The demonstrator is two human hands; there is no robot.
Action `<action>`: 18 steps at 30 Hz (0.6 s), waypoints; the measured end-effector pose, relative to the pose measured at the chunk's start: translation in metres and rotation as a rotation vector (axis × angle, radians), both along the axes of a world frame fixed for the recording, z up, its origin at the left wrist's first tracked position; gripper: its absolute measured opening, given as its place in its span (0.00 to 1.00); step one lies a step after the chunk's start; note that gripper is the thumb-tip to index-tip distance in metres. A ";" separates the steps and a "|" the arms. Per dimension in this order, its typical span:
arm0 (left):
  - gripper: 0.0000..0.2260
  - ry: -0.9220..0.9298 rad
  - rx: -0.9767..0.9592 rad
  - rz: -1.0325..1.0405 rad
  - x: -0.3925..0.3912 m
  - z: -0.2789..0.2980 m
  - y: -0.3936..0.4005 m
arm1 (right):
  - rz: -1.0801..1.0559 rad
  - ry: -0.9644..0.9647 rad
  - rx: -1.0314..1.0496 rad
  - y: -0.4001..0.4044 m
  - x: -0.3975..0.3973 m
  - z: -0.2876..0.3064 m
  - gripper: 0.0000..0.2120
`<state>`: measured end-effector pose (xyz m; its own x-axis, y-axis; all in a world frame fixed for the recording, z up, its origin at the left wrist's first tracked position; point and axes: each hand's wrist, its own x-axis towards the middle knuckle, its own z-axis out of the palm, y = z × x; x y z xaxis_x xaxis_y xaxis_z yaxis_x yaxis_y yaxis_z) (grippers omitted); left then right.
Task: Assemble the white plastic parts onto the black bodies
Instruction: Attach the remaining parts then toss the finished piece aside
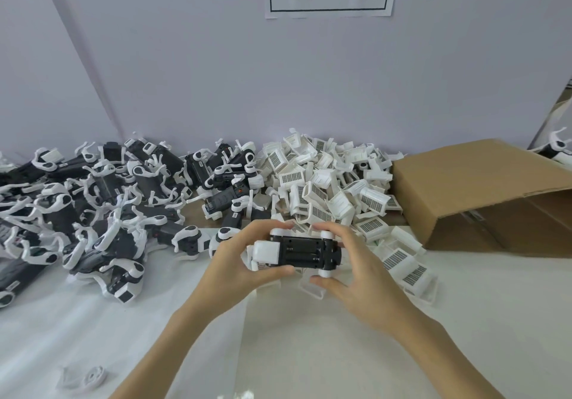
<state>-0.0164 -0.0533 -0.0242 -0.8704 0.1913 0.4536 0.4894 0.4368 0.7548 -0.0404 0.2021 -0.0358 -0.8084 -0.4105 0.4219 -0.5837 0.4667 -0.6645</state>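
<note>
Both hands hold one black body (305,251) just above the tabletop (309,352), near the middle and a little toward the far edge, close in front of the heaps. The left hand (238,262) curls round the body's left end, thumb underneath on the near side and fingers (263,228) over the far side, gripping where a white part (266,251) sits on that end. The right hand (349,274) grips the right end the same way, thumb near, fingers over the top. Held at both ends like this, the body is braced so the white part can probably be pushed home against the right hand's resistance.

The body's long axis runs left to right, roughly parallel to the far edge, its open recessed face turned up toward the camera. The white part caps the left end; small white knobs show at the right-end corners.

A heap of loose white parts (328,188) lies at the far edge right of centre, within easy reach of the right hand. A pile of bodies with white arms (102,213) fills the left side. A box (483,197) lies tipped at the right edge.
</note>
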 end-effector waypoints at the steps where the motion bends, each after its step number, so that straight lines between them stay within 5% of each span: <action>1: 0.26 0.016 -0.010 0.010 0.001 0.000 0.002 | -0.004 0.000 0.003 0.001 -0.001 0.000 0.36; 10: 0.30 0.077 -0.048 0.104 0.007 0.001 0.005 | 0.047 -0.034 0.001 -0.003 0.002 -0.002 0.35; 18: 0.31 0.515 -0.270 0.288 0.017 -0.004 0.051 | -0.016 -0.012 -0.014 -0.011 0.000 -0.014 0.34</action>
<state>0.0004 -0.0027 -0.0286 -0.5875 0.1479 0.7956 0.5942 0.7462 0.3001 -0.0409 0.1906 -0.0503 -0.8196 -0.3918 0.4181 -0.5686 0.4664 -0.6776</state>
